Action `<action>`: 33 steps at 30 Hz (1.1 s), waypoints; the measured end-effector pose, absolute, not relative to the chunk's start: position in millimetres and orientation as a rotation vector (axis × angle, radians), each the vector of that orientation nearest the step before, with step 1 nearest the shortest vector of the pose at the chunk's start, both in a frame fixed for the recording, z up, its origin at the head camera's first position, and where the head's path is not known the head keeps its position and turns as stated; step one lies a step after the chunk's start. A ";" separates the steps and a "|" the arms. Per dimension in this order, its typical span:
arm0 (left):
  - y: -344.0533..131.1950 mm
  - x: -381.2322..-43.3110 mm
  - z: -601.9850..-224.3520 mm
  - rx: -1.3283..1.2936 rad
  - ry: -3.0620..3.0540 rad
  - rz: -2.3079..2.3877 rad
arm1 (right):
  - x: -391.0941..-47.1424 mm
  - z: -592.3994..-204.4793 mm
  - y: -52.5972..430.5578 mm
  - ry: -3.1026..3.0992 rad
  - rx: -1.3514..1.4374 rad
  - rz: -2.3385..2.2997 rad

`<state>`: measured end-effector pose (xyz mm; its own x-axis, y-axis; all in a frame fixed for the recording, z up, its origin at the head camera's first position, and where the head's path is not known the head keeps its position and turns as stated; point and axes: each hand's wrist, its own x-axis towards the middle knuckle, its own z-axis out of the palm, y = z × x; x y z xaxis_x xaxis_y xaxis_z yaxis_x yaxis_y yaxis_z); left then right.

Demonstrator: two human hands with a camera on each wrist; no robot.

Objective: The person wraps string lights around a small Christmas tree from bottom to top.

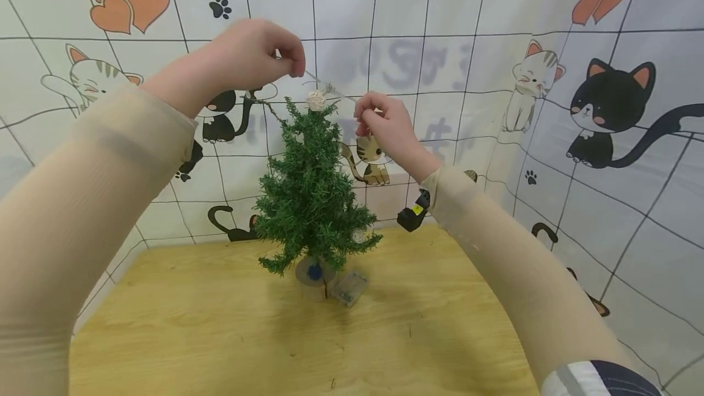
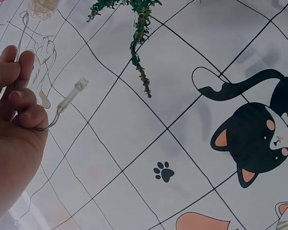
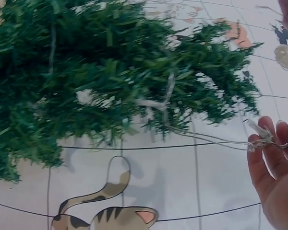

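A small green artificial tree stands on the table, with a whitish ball of a string light near its top. Up at the left, my left hand pinches the thin wire between thumb and fingers; a clear bulb end sticks out below those fingers in the left wrist view. On the right of the treetop, my right hand pinches another stretch of the light wire, which runs from its fingertips into the branches. Another pale ball sits among the lower right branches.
Under the tree is a round base, with a clear battery box beside it. The wooden table has small scattered bits on it. A cat-patterned sheet hangs close behind the tree and along the right.
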<state>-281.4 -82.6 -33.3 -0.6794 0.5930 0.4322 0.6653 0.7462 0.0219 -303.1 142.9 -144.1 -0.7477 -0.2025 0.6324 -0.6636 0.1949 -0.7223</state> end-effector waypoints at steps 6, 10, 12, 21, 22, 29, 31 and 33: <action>-74.7 -293.7 -29.6 -0.908 -2.530 -0.106 | -310.6 -153.3 143.0 -2.125 0.701 1.498; -75.5 -305.9 -30.0 -0.836 -2.557 -0.075 | -319.2 -154.3 139.1 -2.146 0.689 1.523; -77.3 -313.2 -31.2 -0.814 -2.569 -0.062 | -322.7 -154.2 136.2 -2.161 0.675 1.550; -98.4 -349.0 -39.4 -0.745 -2.660 -0.055 | -334.4 -157.0 127.9 -2.308 0.618 1.658; -102.1 -351.6 -40.2 -0.731 -2.683 -0.086 | -336.4 -158.0 127.7 -2.336 0.610 1.655; -130.2 -362.4 -48.0 -0.599 -2.866 -0.244 | -353.9 -166.4 125.9 -2.421 0.661 1.693; -137.4 -364.8 -51.2 -0.532 -2.902 -0.248 | -356.7 -167.7 123.6 -2.423 0.690 1.713; -143.9 -366.6 -55.3 -0.474 -2.936 -0.236 | -358.2 -168.5 121.7 -2.436 0.697 1.734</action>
<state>-366.6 -143.9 -55.3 -0.9374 0.2983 0.1799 0.3233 0.9373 0.1300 -358.2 121.7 -168.5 -0.8944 -0.3195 0.3129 -0.4002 0.2596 -0.8789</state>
